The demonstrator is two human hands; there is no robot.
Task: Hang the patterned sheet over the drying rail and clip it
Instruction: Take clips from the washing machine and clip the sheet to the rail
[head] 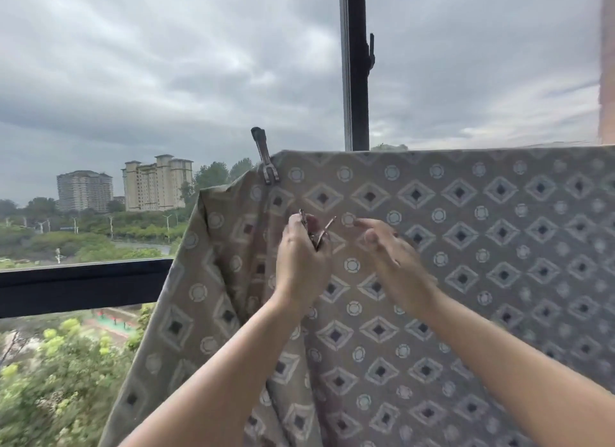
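Note:
The patterned sheet [466, 247], grey-brown with diamonds and circles, hangs over a rail hidden under its top fold. One metal clip [265, 157] pinches the sheet's top edge near its left corner and stands up above it. My left hand [301, 260] is raised in front of the sheet and grips a second metal clip [316, 230], whose two arms stick up from my fingers. My right hand [389, 260] hovers just right of it, fingers loosely spread, index finger pointing toward the clip, holding nothing.
A dark window frame post [356, 64] rises behind the sheet. A dark horizontal sill bar [80, 287] runs at the left. Beyond are trees, apartment towers [156, 183] and a cloudy sky.

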